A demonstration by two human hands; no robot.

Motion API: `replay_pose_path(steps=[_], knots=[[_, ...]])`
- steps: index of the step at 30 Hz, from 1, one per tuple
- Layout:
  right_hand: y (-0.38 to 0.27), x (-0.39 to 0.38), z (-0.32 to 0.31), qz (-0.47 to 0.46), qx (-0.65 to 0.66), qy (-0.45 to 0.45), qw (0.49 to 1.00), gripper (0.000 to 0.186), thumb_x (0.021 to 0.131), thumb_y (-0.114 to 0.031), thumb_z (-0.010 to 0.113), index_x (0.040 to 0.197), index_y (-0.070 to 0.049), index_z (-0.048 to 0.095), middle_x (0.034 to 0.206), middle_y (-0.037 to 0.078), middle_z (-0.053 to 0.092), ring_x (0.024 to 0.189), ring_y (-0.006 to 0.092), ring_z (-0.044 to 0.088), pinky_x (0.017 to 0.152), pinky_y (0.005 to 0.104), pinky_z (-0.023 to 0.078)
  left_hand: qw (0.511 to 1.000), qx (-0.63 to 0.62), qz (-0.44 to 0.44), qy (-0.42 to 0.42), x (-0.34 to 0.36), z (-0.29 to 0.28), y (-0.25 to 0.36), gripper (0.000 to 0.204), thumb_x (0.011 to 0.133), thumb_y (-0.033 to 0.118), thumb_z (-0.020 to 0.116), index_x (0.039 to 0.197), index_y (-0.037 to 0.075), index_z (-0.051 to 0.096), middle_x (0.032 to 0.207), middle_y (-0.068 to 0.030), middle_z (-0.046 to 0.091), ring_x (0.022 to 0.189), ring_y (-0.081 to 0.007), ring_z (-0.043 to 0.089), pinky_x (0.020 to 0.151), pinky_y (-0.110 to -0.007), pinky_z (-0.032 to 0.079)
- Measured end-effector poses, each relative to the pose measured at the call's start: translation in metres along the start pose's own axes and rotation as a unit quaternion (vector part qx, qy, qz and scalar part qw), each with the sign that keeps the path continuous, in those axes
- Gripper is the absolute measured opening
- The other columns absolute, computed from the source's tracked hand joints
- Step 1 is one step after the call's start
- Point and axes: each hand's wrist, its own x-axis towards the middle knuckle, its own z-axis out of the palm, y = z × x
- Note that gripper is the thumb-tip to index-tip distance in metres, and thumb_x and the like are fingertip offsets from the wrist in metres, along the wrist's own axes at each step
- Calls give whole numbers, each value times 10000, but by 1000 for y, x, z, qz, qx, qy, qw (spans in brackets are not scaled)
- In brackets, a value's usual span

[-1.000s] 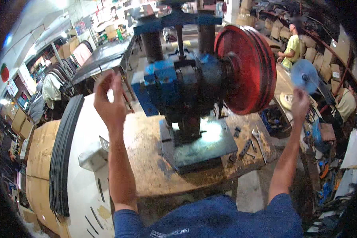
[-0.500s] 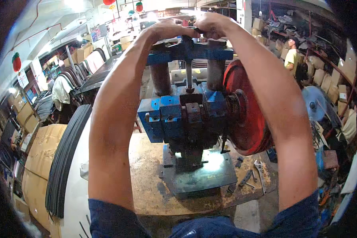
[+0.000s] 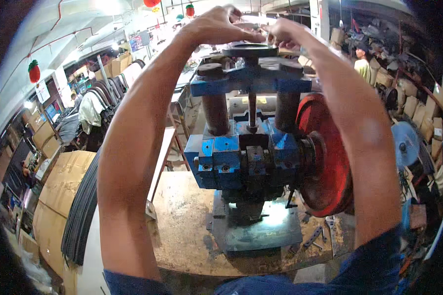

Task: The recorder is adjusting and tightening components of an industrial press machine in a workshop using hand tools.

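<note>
Both my arms reach up and forward over a blue and dark metal press (image 3: 248,147). A dark round plate (image 3: 251,50) tops its upright central rod (image 3: 252,108). My left hand (image 3: 214,27) is above and left of this plate, thumb stretched to the right and fingers apart, with a gap between. Just right of it, my right hand (image 3: 286,34) has its fingers curled, the tips close to my left thumb. Whatever it may grip is too small and blurred to make out. A big red flywheel (image 3: 325,157) sits on the press's right side.
A spanner (image 3: 330,233) and other small tools lie at the right of the worn wooden bench (image 3: 182,221). Long dark strips (image 3: 81,216) and cardboard (image 3: 59,191) stand at the left. A blue fan (image 3: 405,142) and a person in yellow (image 3: 362,69) are at the right.
My hands have come up off the top of the press, uncovering the round plate. My left hand has spread its fingers. The view has shifted, so the press sits lower and further right.
</note>
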Motion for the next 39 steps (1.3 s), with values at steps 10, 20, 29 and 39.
replay_pose_path(steps=[10, 20, 29, 39], knots=[[-6, -70, -48, 86, -75, -275, 955, 413, 925, -405, 490, 1002, -8, 572, 781, 106, 591, 610, 181, 571, 581, 265, 475, 947, 37, -180, -264, 23, 23, 59, 762, 853, 667, 419, 1306, 57, 472, 1204, -161, 573, 886, -265, 601, 714, -339, 538], [6, -68, -57, -27, 30, -356, 934, 391, 986, -314, 392, 1036, 35, 562, 969, 185, 617, 900, 231, 610, 768, 315, 526, 914, -197, 75, -345, 24, 41, -12, 675, 863, 461, 563, 1306, -31, 432, 1286, -203, 496, 1163, -285, 493, 994, -404, 422], [13, -94, -61, -81, -15, -278, 957, 391, 986, -316, 391, 1041, 31, 561, 986, 185, 612, 922, 233, 600, 788, 321, 520, 893, -208, -37, -397, 45, 42, -10, 478, 900, 334, 558, 1226, -14, 518, 1130, -193, 588, 1010, -216, 582, 879, -346, 504], [29, -106, -45, -147, -54, -206, 966, 390, 985, -318, 390, 1046, 28, 559, 1005, 186, 605, 947, 234, 590, 809, 328, 513, 924, -256, 0, -286, 16, 49, 30, 491, 866, 334, 578, 1234, 13, 526, 1180, -150, 576, 964, -208, 583, 857, -341, 490]])
